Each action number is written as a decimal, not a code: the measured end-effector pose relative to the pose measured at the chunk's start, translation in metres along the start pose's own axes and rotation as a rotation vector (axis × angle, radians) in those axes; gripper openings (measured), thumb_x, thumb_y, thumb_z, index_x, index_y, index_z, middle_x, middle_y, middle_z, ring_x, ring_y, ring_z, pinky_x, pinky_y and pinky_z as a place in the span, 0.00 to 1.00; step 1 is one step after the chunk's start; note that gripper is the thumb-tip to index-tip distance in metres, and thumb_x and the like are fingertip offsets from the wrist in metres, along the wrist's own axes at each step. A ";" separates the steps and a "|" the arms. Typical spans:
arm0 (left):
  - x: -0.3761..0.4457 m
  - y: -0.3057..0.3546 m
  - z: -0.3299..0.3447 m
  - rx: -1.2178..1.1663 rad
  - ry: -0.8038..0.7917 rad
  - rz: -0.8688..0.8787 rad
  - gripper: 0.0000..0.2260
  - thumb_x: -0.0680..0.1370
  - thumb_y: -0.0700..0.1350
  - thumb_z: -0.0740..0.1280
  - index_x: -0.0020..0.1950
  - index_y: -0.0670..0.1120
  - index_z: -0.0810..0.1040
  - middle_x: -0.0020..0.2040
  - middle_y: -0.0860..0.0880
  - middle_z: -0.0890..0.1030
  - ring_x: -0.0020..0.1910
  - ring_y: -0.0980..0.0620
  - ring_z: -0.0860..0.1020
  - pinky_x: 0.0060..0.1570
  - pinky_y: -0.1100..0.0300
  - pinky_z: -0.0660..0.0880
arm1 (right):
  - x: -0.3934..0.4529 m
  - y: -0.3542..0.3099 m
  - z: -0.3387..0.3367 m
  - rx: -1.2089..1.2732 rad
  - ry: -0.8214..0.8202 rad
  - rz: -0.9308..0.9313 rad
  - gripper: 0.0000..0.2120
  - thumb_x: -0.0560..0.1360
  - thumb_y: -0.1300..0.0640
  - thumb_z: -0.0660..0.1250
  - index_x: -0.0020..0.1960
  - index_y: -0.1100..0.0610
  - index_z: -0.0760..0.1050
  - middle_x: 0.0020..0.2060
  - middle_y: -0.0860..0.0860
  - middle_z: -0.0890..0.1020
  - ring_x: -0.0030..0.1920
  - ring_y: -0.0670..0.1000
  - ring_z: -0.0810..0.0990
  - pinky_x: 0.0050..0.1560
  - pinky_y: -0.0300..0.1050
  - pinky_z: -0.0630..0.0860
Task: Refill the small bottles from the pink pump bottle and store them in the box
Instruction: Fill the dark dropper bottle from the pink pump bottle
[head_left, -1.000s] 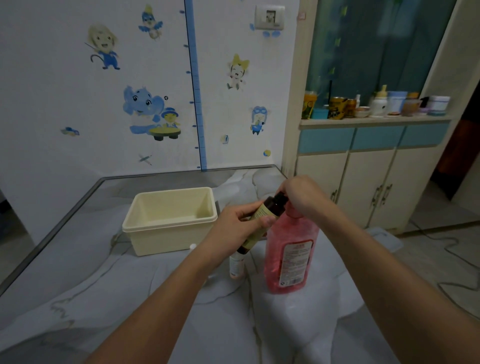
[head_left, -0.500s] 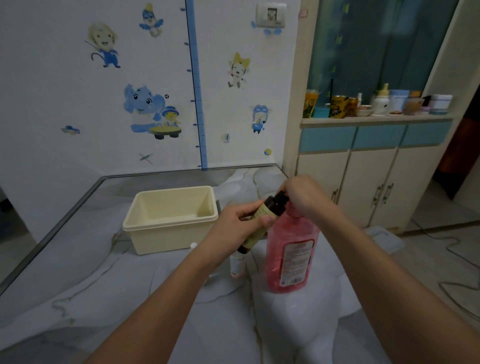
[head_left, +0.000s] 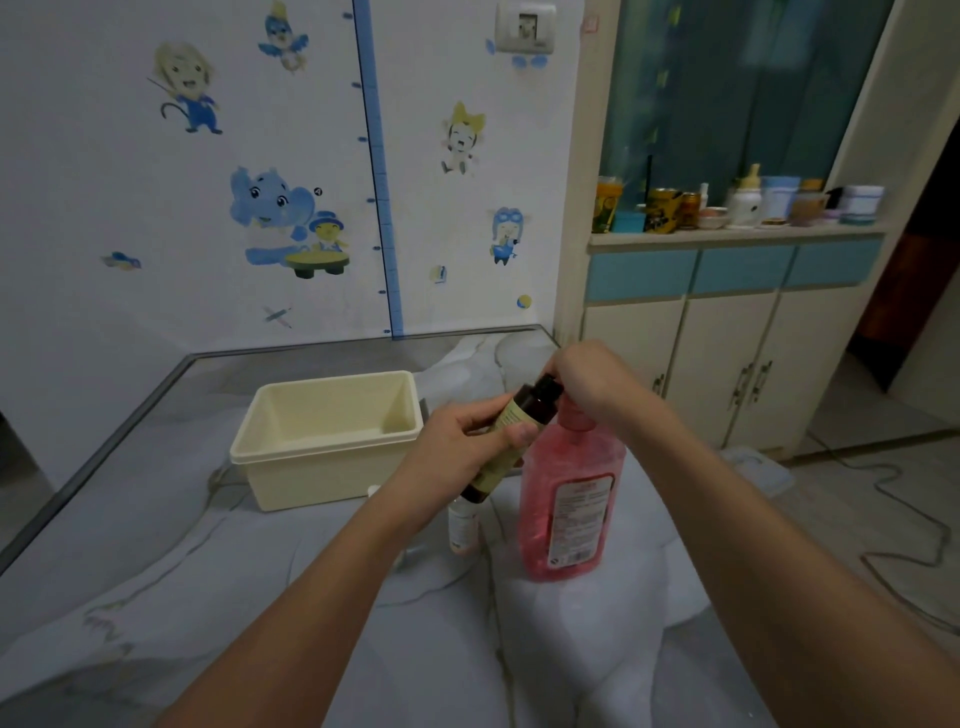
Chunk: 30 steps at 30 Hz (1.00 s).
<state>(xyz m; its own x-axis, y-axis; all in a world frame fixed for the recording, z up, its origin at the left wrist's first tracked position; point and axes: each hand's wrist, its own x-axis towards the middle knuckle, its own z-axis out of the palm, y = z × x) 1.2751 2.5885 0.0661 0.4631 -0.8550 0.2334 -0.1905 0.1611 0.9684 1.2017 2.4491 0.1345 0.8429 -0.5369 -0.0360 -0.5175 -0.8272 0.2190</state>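
Nearest the camera, two forearms reach out over the marbled counter (head_left: 260, 597) and meet above the pink pump bottle (head_left: 571, 499), which stands upright toward the counter's right side. The left hand (head_left: 457, 447) has its fingers and thumb wrapped round a small dark bottle (head_left: 511, 431) with a pale label, tilting it so the neck leans up and right toward the pump — a slant that looks meant to bring the opening under the spout. The right hand (head_left: 587, 379) is curled down over the pump head, hiding it entirely; whether it is pressing at this instant cannot be told, though the grip suits pumping. Just beneath the left hand, a second small bottle (head_left: 462, 525), pale with a light cap, stands on the counter beside the pink one, probably waiting its turn. Further back and to the left sits the cream box (head_left: 291, 452), open-topped with nothing visible inside — kept close, it seems, so filled bottles can be dropped straight in. Behind it rises a wall with cartoon stickers.
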 end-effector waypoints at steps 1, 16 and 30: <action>-0.001 -0.001 0.001 -0.004 -0.001 -0.005 0.17 0.75 0.38 0.70 0.64 0.46 0.79 0.45 0.48 0.84 0.40 0.54 0.81 0.40 0.65 0.77 | -0.001 -0.002 0.002 -0.015 -0.011 0.014 0.12 0.72 0.57 0.69 0.55 0.57 0.80 0.46 0.52 0.81 0.45 0.52 0.78 0.45 0.40 0.70; 0.002 0.002 -0.002 0.010 -0.002 0.011 0.16 0.75 0.40 0.70 0.62 0.48 0.80 0.43 0.49 0.84 0.40 0.52 0.81 0.42 0.62 0.78 | 0.007 0.004 -0.004 0.053 0.066 -0.053 0.14 0.73 0.63 0.67 0.58 0.59 0.80 0.52 0.56 0.83 0.52 0.55 0.81 0.45 0.40 0.67; 0.001 0.006 -0.002 0.020 0.004 -0.006 0.16 0.75 0.40 0.71 0.63 0.47 0.80 0.41 0.51 0.83 0.40 0.53 0.80 0.40 0.64 0.77 | 0.002 0.007 -0.006 0.050 0.095 -0.079 0.12 0.75 0.63 0.65 0.58 0.60 0.79 0.52 0.56 0.83 0.51 0.55 0.81 0.44 0.39 0.67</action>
<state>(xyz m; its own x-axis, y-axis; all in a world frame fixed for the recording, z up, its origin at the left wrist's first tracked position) 1.2756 2.5897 0.0722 0.4675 -0.8541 0.2280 -0.2052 0.1460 0.9678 1.2009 2.4434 0.1413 0.8904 -0.4533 0.0419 -0.4534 -0.8750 0.1700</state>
